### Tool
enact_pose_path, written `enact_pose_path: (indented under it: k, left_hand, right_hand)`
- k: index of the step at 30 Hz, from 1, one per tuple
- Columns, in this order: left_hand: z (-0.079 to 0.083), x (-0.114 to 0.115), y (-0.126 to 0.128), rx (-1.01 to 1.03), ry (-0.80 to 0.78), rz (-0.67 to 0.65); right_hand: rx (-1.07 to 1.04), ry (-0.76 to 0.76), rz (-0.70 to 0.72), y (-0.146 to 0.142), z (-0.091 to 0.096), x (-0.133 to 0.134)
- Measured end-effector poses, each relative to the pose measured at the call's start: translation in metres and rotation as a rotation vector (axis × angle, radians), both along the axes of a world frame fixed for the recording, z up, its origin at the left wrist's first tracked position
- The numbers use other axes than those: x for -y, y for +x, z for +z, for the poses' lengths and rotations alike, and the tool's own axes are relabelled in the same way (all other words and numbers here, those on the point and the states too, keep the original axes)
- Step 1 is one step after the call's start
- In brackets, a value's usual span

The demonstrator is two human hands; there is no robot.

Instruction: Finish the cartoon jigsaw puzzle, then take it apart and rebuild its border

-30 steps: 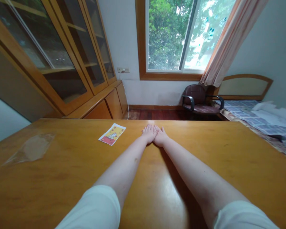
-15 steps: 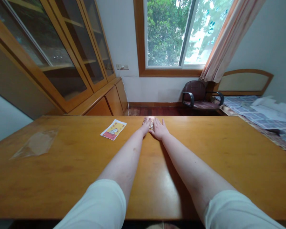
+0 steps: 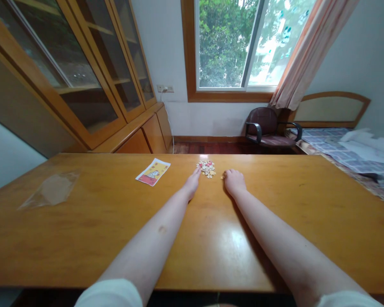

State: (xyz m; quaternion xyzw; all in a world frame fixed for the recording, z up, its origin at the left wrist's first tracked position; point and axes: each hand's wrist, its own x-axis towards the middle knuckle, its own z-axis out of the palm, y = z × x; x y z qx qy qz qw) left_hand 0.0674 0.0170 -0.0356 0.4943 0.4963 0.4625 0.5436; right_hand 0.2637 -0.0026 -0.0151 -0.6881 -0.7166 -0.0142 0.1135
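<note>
A small heap of jigsaw puzzle pieces (image 3: pixel 208 168), pale with some red and yellow, lies near the table's far edge. My left hand (image 3: pixel 192 183) rests on its side at the heap's left, fingers stretched out and the tips touching the nearest pieces. To the right of the heap, my right hand (image 3: pixel 235 181) is on the tabletop with curled fingers. A puzzle piece (image 3: pixel 222 177) peeks out at those fingertips, partly hidden by them. Left of the heap lies a picture card (image 3: pixel 153 172) with a yellow and red cartoon print.
The wooden table (image 3: pixel 115 238) spreads under both arms. A clear plastic bag (image 3: pixel 51 189) lies flat at its left. Beyond the table are a glass-door cabinet (image 3: pixel 128 115), an office chair (image 3: pixel 265 125) and a bed (image 3: pixel 348 145).
Both hands were together over the heap and have come apart. My right hand has moved right and curled its fingers, my left slightly left and nearer. The heap is now uncovered.
</note>
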Motion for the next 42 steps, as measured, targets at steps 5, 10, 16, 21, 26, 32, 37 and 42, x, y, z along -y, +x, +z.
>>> enact_pose_path:
  k: [5,10,16,21,26,32,37,42]
  left_hand:
    - [0.011,0.022,0.013,0.261,-0.118,-0.094]
    - [0.024,0.028,0.013,0.433,-0.212,-0.029]
    - [0.032,0.025,0.003,0.510,-0.261,-0.042]
    - [0.036,0.022,-0.016,-0.323,0.062,-0.008]
    - [0.044,0.033,-0.016,-1.013,0.220,-0.206]
    - [0.044,0.037,-0.005,-1.034,0.270,-0.267]
    - [0.040,0.032,-0.006,-0.986,0.228,-0.140]
    - [0.041,0.032,-0.005,-1.119,0.151,-0.058]
  right_hand:
    - [-0.107,-0.028,0.045,0.007,0.000,-0.001]
    - [-0.139,-0.029,0.214,0.008,0.007,-0.001]
    - [-0.213,-0.078,0.500,0.001,0.011,0.004]
    - [-0.293,-0.070,0.485,0.000,0.010,0.004]
    - [-0.348,-0.089,0.503,0.003,0.008,0.001]
    - [-0.377,-0.106,0.597,-0.002,0.011,0.004]
    - [-0.190,-0.072,0.446,-0.001,0.011,0.002]
    - [-0.154,-0.097,0.456,-0.004,0.011,0.003]
